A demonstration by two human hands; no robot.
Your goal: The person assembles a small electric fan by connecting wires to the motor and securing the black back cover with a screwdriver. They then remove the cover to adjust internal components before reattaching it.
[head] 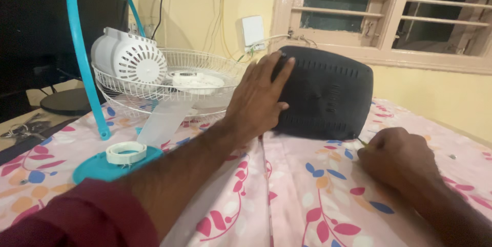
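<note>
On the pink floral sheet [307, 195] sits a black vented casing [328, 95], tipped up on its edge. My left hand [259, 98] lies flat against it, fingers spread. My right hand [397, 157] is clenched by its lower corner; whatever it grips is mostly hidden. White fan grille [169, 85] sits behind.

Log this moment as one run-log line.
left hand: flat on black vented casing, steadying | right hand: fisted around thin tool at casing's lower right corner | surface: floral sheet | nearby: white fan grille
</note>
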